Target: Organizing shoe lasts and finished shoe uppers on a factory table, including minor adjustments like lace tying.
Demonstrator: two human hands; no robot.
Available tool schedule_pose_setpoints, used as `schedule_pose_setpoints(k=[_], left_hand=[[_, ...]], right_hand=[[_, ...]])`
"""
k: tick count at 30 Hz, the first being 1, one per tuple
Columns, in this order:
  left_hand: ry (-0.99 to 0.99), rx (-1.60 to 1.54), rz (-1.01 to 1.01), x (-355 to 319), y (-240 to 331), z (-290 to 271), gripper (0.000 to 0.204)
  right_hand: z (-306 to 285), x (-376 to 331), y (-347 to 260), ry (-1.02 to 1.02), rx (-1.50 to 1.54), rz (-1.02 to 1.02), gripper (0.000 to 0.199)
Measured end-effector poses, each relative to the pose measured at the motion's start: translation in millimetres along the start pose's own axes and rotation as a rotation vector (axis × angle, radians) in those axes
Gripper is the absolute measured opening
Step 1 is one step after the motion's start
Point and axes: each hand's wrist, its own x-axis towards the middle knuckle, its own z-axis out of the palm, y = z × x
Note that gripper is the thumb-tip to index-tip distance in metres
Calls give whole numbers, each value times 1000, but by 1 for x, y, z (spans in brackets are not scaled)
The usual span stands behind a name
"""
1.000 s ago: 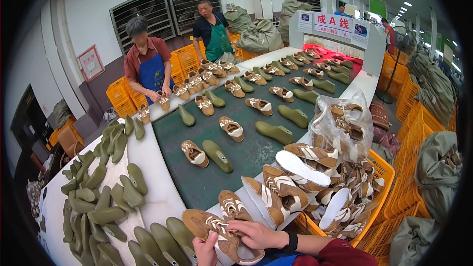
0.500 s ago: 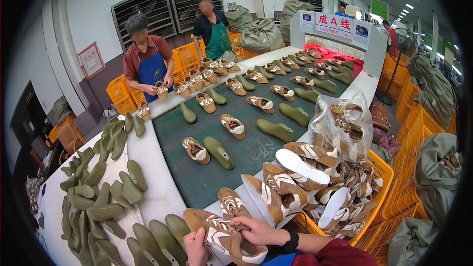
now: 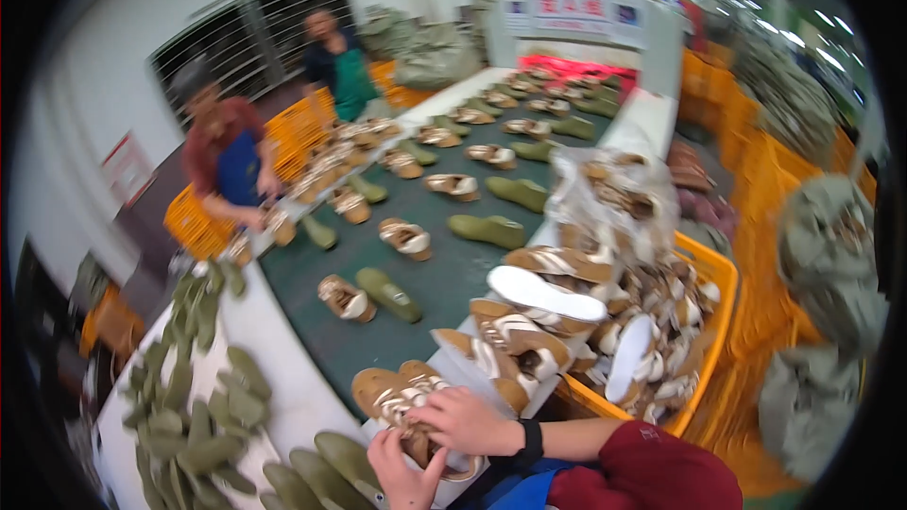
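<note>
A brown sneaker with white stripes point(image 3: 376, 391) is in my hands at the table's near edge, toe pointing away. My left hand point(image 3: 408, 468) grips its near side by the collar, thumb and fingers bent around the opening. Over the laces and tongue lies my right hand point(image 3: 463, 421), its fingers curled down at the opening; a dark band circles that wrist. Another brown sneaker point(image 3: 421, 374) stands just behind, partly hidden. To the right are more stacked sneakers point(image 3: 518, 338), one with its white sole up. Olive-green shoe lasts point(image 3: 326, 477) lie just left of my hands.
A green conveyor belt point(image 3: 316, 329) carries sneakers and lasts in rows. Many lasts point(image 3: 175, 425) cover the white table at left. An orange crate point(image 3: 726, 297) full of sneakers stands at right, beside a clear plastic bag point(image 3: 614, 198) of shoes. Two co-workers stand across the belt.
The view has swung and blurred. The sneaker has turned from lying sideways to toe-away. My left hand has shifted to its collar, my right from the laces toward the opening.
</note>
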Motion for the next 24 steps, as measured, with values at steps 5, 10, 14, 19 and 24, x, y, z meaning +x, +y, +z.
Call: schedule_pose_setpoints(k=[5, 10, 14, 19, 24], left_hand=[[-97, -69, -59, -10, -14, -1, 53], [-120, -130, -50, -2, -5, -1, 40], [-88, -231, -158, 5, 12, 0, 39], [-136, -36, 43, 16, 14, 1, 31], [-91, -64, 31, 12, 6, -4, 29]], right_hand=[[10, 1, -8, 110, 69, 2, 29], [3, -11, -7, 86, 106, 62, 22], [0, -15, -7, 117, 81, 78, 24], [-10, -14, -2, 71, 90, 58, 25], [-131, -17, 76, -36, 167, 374, 23]])
